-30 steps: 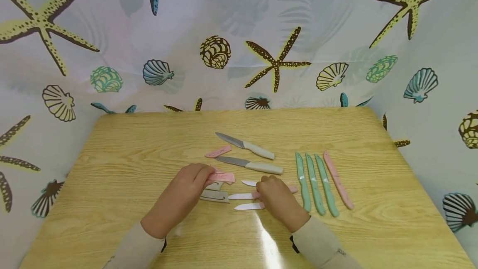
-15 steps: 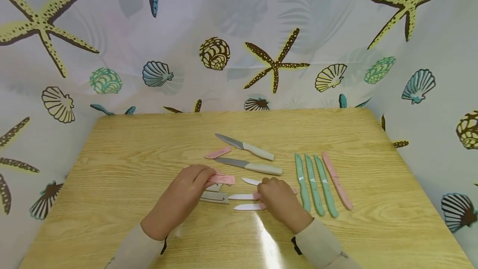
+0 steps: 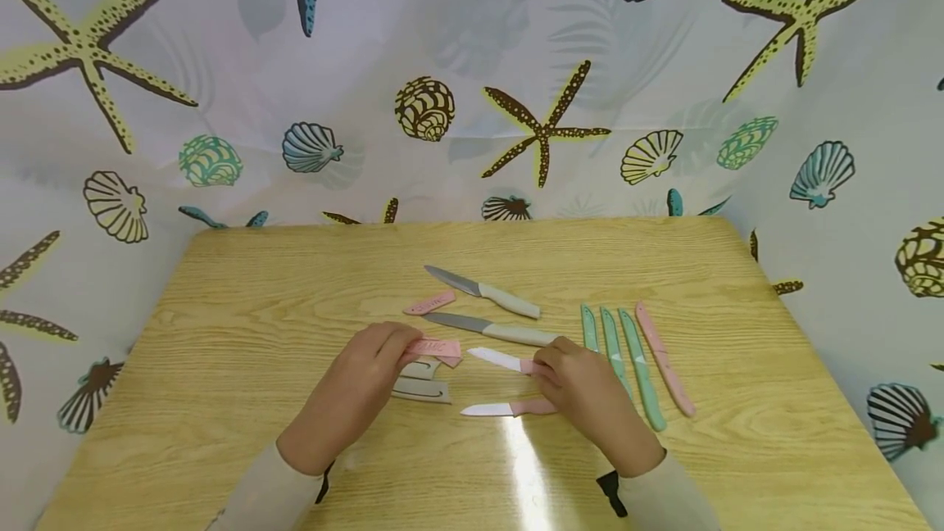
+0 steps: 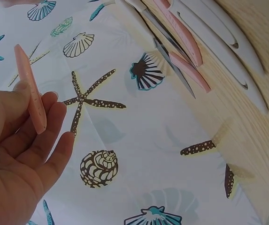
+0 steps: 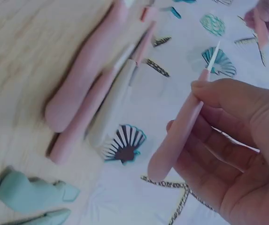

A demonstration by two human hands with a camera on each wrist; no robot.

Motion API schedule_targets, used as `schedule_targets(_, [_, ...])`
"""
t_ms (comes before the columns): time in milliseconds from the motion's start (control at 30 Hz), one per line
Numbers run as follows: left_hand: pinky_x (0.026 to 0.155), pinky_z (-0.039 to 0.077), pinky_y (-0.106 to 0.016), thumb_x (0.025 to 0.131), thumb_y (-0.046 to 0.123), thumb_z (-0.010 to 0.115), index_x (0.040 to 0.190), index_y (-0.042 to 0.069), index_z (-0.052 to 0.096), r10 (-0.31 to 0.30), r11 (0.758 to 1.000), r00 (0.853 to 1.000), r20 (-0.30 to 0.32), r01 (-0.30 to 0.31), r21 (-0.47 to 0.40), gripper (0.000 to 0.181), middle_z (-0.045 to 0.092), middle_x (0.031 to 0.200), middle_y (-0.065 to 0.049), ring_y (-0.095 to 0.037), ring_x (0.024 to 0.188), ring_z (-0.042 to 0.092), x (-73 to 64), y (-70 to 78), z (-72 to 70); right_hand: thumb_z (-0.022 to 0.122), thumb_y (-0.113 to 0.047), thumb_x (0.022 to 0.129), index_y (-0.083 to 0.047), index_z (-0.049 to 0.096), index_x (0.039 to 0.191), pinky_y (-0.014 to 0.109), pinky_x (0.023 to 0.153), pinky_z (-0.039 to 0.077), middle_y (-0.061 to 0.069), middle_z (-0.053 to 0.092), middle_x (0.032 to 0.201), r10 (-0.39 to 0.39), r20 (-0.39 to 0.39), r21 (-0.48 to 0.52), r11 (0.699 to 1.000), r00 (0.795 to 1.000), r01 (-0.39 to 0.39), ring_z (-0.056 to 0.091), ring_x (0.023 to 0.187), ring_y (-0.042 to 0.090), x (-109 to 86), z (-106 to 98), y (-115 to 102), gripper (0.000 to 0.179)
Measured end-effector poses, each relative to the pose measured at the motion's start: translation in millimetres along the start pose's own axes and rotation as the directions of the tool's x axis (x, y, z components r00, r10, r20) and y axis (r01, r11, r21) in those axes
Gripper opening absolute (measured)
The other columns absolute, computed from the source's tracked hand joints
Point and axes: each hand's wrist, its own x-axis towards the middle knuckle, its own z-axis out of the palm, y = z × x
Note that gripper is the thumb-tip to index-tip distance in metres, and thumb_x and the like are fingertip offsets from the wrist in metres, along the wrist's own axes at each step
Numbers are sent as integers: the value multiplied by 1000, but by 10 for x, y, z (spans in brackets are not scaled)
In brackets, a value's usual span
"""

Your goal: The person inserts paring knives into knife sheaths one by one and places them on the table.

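Observation:
My left hand (image 3: 354,392) pinches a pink knife sheath (image 4: 31,89) between thumb and fingers, above the table. Another pink sheath (image 3: 451,361) shows partly beneath it, beside two cream sheaths (image 3: 422,389). In my right hand (image 3: 593,396) is a paring knife (image 5: 181,126), gripped by its pink handle with the white blade pointing away from the palm. Two more pink-handled paring knives lie on the table in the right wrist view; the nearer one (image 3: 531,407) has its blade to the left. In the head view the held knife overlaps the farther one.
Two cream-handled knives (image 3: 509,300) with bare grey blades lie farther back, by a pink sheath (image 3: 430,303). To the right, several green sheathed knives (image 3: 643,367) and a pink sheathed knife (image 3: 665,360) lie side by side. A shell-patterned cloth (image 3: 442,39) surrounds the wooden table (image 3: 295,269).
My right hand has picked up the middle pink-handled knife and moved slightly right. My left hand stays nearly in place with the pink sheath.

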Motion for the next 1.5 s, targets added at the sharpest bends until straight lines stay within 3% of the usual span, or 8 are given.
schedule_targets(167, [85,53,-31,93,11,62,110,1,60,-14,1000,1000,3,14,-4,20,63,105,-7,-21,98,61,17,3,-25,85,-2,67,-3,71,81,19,51,50,4,65,80,-47,-179,9,999,983,50,62,63,11,-72,-110,16,20])
schedule_targets(267, [85,53,-30,95,14,59,110,2,60,-18,1000,1000,6,18,-11,19,63,106,-7,-20,99,60,21,12,-30,86,1,65,-3,71,81,17,52,49,4,65,81,-83,-241,30,995,967,93,61,63,10,-99,-152,-4,22])
schedule_targets(400, [86,53,-28,102,24,45,110,3,60,-21,999,1000,10,22,-37,28,62,106,-5,-18,100,60,22,24,-28,85,1,65,-3,73,82,13,52,48,4,66,82,-118,-272,60,988,955,139,59,62,7,-112,-195,-55,21])
schedule_targets(600, [83,54,-28,103,30,35,109,2,61,-11,999,1000,-4,10,-48,39,62,105,-6,-18,99,60,20,31,-16,86,1,65,-4,74,83,13,52,47,2,64,81,-141,-242,59,985,960,159,57,61,5,-92,-231,-128,22])
schedule_targets(867, [84,53,-28,103,31,33,110,2,60,13,1000,1000,13,-13,-16,40,62,106,-6,-19,99,60,3,36,-5,86,2,66,-3,75,83,14,52,47,2,63,81,-147,-168,14,988,975,152,58,62,6,-78,-204,-150,21])
schedule_targets(1000, [85,53,-27,104,29,33,111,1,59,23,1000,999,33,-22,-23,39,61,108,-6,-19,101,60,-12,34,-8,84,2,67,-3,74,82,14,52,46,1,63,80,-170,-159,17,984,973,175,55,62,5,-76,-187,-157,19])
schedule_targets(1300, [87,52,-28,99,16,52,112,2,59,45,998,998,47,-44,-35,21,62,110,-6,-18,102,59,-12,57,24,85,-4,69,-5,74,83,18,54,49,0,67,83,-174,-128,36,983,976,180,59,64,7,-67,-149,-187,18])
schedule_targets(1500, [86,52,-26,104,26,36,108,3,59,84,996,996,26,-83,-35,33,61,107,-4,-17,99,60,17,116,80,83,-3,72,-4,74,84,18,57,51,2,68,86,-180,-100,65,980,979,187,62,68,9,-40,-133,-235,15])
